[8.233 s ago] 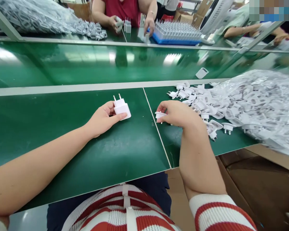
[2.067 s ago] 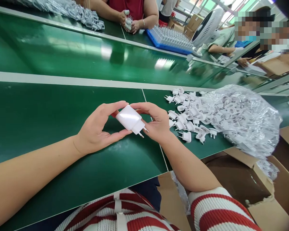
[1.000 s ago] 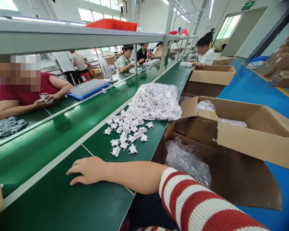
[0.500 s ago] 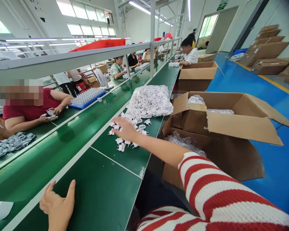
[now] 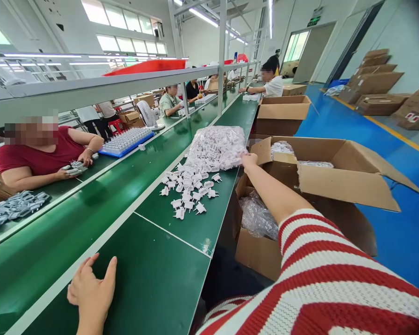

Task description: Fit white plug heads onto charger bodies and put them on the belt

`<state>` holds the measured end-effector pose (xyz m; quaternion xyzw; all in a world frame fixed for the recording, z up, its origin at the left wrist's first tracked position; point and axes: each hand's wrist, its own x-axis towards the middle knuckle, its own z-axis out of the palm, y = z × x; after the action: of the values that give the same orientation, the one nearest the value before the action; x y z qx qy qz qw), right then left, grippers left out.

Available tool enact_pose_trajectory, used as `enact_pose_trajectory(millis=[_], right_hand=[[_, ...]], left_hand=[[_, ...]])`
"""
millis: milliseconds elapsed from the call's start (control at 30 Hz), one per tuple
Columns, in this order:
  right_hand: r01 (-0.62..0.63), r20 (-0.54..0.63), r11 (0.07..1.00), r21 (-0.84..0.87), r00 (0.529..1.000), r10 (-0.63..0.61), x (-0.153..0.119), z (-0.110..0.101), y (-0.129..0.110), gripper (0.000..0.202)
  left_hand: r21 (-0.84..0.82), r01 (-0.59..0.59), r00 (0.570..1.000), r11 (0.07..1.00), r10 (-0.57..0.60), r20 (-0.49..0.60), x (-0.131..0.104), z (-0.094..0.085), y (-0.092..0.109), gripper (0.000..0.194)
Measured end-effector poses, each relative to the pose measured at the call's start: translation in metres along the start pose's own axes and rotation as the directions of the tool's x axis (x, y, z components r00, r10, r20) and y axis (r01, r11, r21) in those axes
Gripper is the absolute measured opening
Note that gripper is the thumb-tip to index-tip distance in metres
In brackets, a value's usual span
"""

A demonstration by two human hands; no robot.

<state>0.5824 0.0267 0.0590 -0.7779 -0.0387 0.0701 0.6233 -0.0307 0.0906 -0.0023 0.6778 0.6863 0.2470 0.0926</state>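
My right hand (image 5: 249, 159) is at the right side of a clear plastic bag (image 5: 218, 144) full of small white plugs, its fingers closed on the bag's edge. Out of the bag's near end, a loose pile of white two-pin plugs (image 5: 187, 193) spreads over the green tabletop (image 5: 153, 270). My left hand (image 5: 91, 286) hovers low over the near part of that tabletop, fingers apart and holding nothing.
Open cardboard boxes (image 5: 345, 179) stand along the table's right edge, one with crumpled plastic film (image 5: 260, 216). Across the green belt (image 5: 73, 216), a person in red (image 5: 45, 156) handles small parts beside a blue tray (image 5: 125, 144) and a grey heap (image 5: 16, 207). A shelf (image 5: 125, 81) runs overhead.
My right hand has moved from above the loose plugs rightward to the bag's edge and closed on it. My left hand has shifted slightly right, still open.
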Motion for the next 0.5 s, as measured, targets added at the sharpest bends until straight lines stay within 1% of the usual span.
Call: enact_pose_trajectory(millis=[67,133,167,233,333,400,500], right_hand=[[-0.023,0.064,0.997,0.074,0.998,0.018,0.011,0.008,-0.014,0.040],[-0.027,0.121,0.989,0.144,0.993,0.009,0.019,0.016,-0.023,0.040],[-0.024,0.141,0.984,0.174,0.990,-0.001,0.020,0.019,-0.024,0.039],[-0.036,0.165,0.976,0.215,0.986,0.000,0.018,0.023,-0.019,0.039],[-0.090,0.174,0.966,0.242,0.984,0.049,0.012,0.027,-0.009,0.039],[-0.103,0.164,0.958,0.268,0.985,0.060,0.014,0.027,-0.011,0.038],[-0.040,0.130,0.943,0.330,0.991,-0.004,0.025,0.025,-0.022,0.036]], left_hand=[[0.017,0.006,0.999,1.000,-0.007,0.032,0.000,-0.001,-0.001,0.071],[0.016,0.005,0.999,1.000,-0.006,0.046,-0.001,-0.003,0.000,0.069],[0.009,0.000,0.999,1.000,-0.001,0.048,-0.002,-0.004,0.001,0.067],[-0.006,-0.011,0.999,1.000,0.011,0.044,-0.004,-0.007,0.004,0.065],[-0.012,-0.015,0.999,1.000,0.016,0.046,-0.006,-0.009,0.006,0.063],[-0.015,-0.018,0.999,1.000,0.019,0.045,-0.006,-0.009,0.006,0.061],[-0.018,-0.027,0.999,0.999,0.027,0.043,-0.004,-0.007,0.001,0.061]])
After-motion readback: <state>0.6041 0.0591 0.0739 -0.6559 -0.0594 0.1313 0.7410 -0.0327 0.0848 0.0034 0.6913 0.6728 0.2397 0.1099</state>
